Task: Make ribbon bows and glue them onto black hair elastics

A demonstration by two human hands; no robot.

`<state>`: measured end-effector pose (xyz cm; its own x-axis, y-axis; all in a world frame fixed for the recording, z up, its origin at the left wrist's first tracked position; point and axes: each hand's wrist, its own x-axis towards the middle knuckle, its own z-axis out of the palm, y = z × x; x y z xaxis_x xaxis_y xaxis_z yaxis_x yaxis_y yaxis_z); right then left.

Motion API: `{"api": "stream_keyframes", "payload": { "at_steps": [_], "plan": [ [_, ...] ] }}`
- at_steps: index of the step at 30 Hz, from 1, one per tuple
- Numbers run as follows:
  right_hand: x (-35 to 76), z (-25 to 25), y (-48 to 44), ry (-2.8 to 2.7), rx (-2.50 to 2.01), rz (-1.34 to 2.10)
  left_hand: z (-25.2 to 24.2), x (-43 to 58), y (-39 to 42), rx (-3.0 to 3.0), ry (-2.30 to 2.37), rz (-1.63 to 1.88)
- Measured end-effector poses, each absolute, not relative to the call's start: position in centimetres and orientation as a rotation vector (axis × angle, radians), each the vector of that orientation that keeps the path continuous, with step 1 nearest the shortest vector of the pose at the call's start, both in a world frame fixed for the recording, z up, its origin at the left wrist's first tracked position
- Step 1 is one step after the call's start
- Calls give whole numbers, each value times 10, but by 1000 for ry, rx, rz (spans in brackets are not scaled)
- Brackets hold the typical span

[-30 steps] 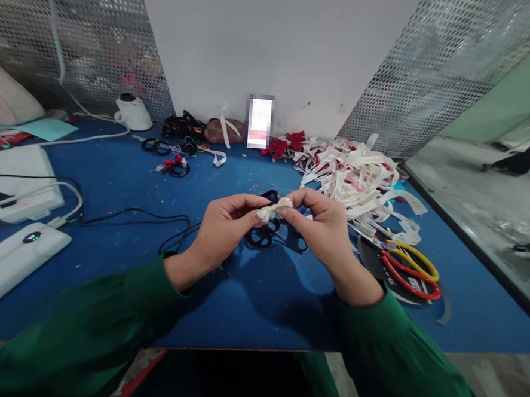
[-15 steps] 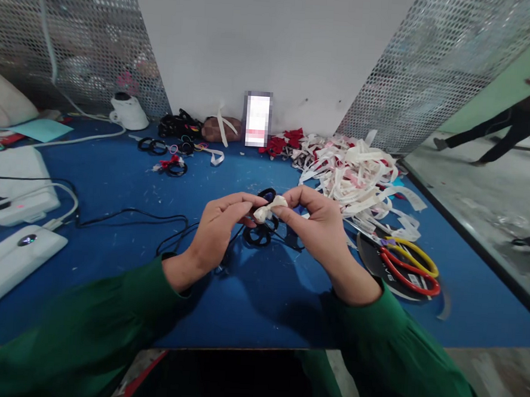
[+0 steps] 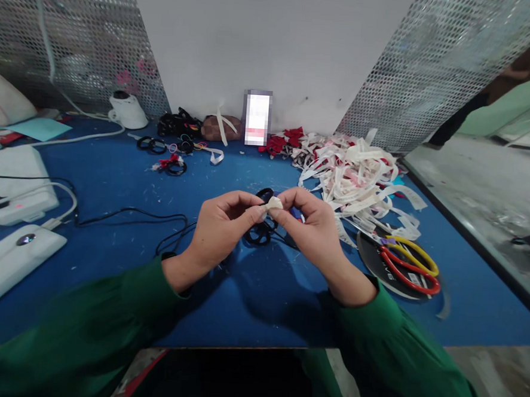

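Observation:
Both hands meet above the middle of the blue table (image 3: 123,238), pinching a small cream ribbon bow (image 3: 274,204). My left hand (image 3: 221,226) grips its left side between thumb and fingers. The right side is pinched by my right hand (image 3: 313,228). Fingertips cover much of the bow, so its full shape is hidden. Just behind and below the hands lie black elastic hair ties (image 3: 257,237), partly covered by the fingers.
A heap of cream and white ribbon pieces (image 3: 353,177) lies to the right. Scissors with red and yellow handles (image 3: 410,273) rest near it. A phone (image 3: 257,117) stands against the back panel. White power strips (image 3: 16,267) and cables occupy the left. A person (image 3: 491,98) is beyond the mesh.
My fingers have closed further over the bow, and less of it shows, mainly on the left. My left thumb has moved right onto it. The person in the background has moved left.

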<state>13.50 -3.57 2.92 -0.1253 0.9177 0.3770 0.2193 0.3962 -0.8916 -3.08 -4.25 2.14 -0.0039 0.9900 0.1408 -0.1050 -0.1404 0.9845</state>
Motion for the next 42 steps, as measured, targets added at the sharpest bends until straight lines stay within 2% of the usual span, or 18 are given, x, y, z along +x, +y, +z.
{"api": "stream_keyframes", "payload": {
  "at_steps": [11, 23, 42],
  "plan": [
    [132, 23, -32, -1197, -895, 1352, 22, -33, -44, 1476, 1117, 1336],
    [131, 21, -34, -1232, -941, 1149, 22, -34, -45, 1672, 1189, 1334],
    [130, 20, -34, -1233, -914, 1163, 23, -33, -45, 1705, 1161, 1317]
  ]
}}
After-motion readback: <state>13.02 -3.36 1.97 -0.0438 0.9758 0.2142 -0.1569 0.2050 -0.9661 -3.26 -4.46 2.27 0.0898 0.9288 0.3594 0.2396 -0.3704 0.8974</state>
